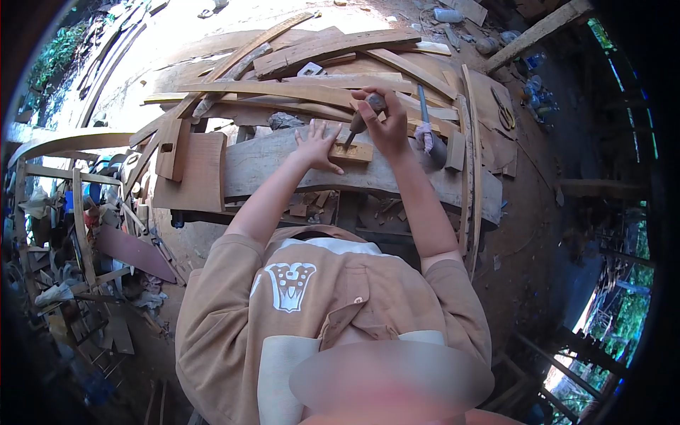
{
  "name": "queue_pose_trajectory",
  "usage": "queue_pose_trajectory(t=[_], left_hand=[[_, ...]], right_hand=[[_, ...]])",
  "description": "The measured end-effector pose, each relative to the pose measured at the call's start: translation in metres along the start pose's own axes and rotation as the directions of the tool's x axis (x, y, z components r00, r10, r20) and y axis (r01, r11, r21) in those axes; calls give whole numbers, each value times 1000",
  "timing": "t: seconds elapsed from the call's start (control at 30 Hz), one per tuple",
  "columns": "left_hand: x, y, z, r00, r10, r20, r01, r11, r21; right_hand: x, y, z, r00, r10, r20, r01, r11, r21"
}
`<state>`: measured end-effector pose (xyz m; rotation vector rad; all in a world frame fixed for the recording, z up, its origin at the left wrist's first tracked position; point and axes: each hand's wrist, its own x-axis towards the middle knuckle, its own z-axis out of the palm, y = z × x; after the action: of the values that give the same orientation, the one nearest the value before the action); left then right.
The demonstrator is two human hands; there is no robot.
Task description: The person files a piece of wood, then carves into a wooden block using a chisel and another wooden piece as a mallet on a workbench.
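My right hand (389, 124) is closed around the handle of a chisel (359, 123), which leans over a small wooden block (361, 153). The blade tip meets the top of the block, near a dark mark or cut; how deep it goes I cannot tell. My left hand (315, 147) lies with fingers spread at the block's left end, its thumb along the near side. Under the block is a thick grey plank bench (258, 163).
Long boards (336, 53) and strips are piled beyond the bench. On the left stand a flat board (205, 170) and a slotted wood piece (170, 150). To the right are a long blue-grey tool (423, 106) with a cloth-wrapped end and scissors (505, 113).
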<state>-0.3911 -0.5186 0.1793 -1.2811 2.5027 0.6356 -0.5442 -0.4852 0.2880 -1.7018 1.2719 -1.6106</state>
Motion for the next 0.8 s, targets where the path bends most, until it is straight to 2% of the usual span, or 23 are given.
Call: queue_pose_trajectory(t=[0.03, 0.3, 0.47, 0.57, 0.8], left_hand=[[4, -1, 9, 1000, -8, 6, 7, 1000, 14], [12, 2, 25, 994, -82, -76, 82, 997, -4], [10, 7, 10, 992, -118, 42, 120, 992, -40], [12, 7, 9, 989, -128, 69, 130, 991, -28], [13, 7, 7, 986, -139, 87, 142, 989, -34]], right_hand=[[-2, 3, 5, 989, 147, -19, -135, 947, 290], [17, 37, 13, 965, 165, -205, -27, 838, 546], [41, 58, 20, 943, 242, -228, -75, 822, 565], [50, 64, 24, 937, 323, -133, -214, 832, 512], [54, 67, 27, 936, 352, -8, -298, 803, 516]])
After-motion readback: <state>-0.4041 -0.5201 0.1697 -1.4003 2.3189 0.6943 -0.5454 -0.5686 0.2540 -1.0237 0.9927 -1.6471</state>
